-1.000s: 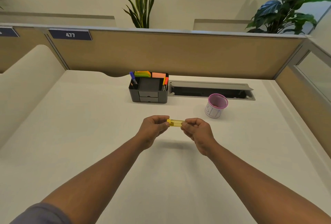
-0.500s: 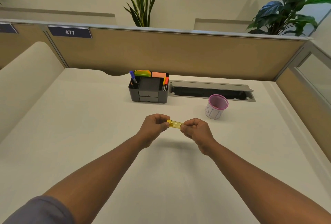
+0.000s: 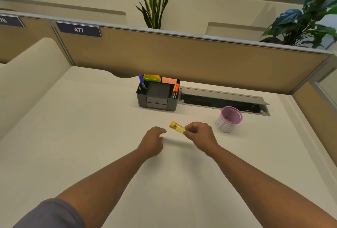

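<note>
A short yellow marker with its cap end pointing up and left is pinched at its right end by my right hand above the white desk. My left hand hovers just left of the marker with loosely curled fingers, a small gap away from the cap, holding nothing. A black desk organiser with pens and sticky notes stands behind the hands. A pink mesh cup sits to the right of my right hand.
A grey cable tray with its lid raised lies behind the cup. A tan partition closes the desk's back and right sides. Plants stand beyond it.
My left hand has let go of the marker's cap end and drawn back a little. The right hand now holds the marker alone, tilted with the cap higher.
</note>
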Demonstrator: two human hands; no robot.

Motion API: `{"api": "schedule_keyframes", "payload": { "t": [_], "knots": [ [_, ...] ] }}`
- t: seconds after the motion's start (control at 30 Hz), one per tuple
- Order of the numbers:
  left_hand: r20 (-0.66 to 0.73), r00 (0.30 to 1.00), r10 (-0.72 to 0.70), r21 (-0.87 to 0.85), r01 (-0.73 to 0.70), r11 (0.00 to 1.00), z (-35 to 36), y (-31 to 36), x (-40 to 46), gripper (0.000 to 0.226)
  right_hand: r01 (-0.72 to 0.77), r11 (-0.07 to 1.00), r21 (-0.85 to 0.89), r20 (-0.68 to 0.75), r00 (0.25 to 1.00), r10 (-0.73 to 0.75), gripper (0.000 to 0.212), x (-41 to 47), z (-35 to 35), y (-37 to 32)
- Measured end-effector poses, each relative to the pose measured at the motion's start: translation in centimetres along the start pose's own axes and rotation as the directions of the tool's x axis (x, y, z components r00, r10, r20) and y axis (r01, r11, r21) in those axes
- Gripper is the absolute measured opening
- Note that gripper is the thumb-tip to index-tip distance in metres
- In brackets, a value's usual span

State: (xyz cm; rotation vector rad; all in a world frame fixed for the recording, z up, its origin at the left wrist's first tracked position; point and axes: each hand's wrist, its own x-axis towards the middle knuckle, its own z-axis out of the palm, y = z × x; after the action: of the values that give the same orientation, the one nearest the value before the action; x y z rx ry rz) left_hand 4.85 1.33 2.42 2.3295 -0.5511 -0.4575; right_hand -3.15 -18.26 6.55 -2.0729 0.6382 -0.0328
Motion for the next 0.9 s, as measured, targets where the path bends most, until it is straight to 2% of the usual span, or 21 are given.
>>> {"api": "schedule_keyframes", "payload": {
  "t": [0.1,0.3,0.53,0.63,0.9],
  "knots": [
    [0.083,0.993,0.080,0.239,-0.097,0.966,0.0,-1.1,1.1,0.045,0.072,0.993,-0.097,-0.058,0.995,-0.078,0.023,2.4,1.2,-1.5],
    [0.156,0.983,0.102,0.446,-0.162,0.880,-0.1,-2.8,4.2,0.045,0.259,0.944,-0.202,-0.139,0.947,-0.290,0.016,8.6,3.1,-5.3],
    [0.083,0.967,0.242,0.414,-0.254,0.874,0.3,-4.0,8.0,0.052,0.458,0.821,-0.342,-0.103,0.850,-0.517,0.012,15.4,5.1,-8.0],
    [0.062,0.961,0.271,0.396,-0.273,0.877,0.3,-4.3,9.2,0.048,0.467,0.801,-0.375,-0.069,0.848,-0.526,0.012,17.4,6.1,-8.0],
    [0.040,0.949,0.313,0.377,-0.305,0.875,0.1,-4.8,9.9,0.047,0.470,0.802,-0.368,-0.098,0.838,-0.536,0.016,18.3,6.8,-7.2]
  ]
}}
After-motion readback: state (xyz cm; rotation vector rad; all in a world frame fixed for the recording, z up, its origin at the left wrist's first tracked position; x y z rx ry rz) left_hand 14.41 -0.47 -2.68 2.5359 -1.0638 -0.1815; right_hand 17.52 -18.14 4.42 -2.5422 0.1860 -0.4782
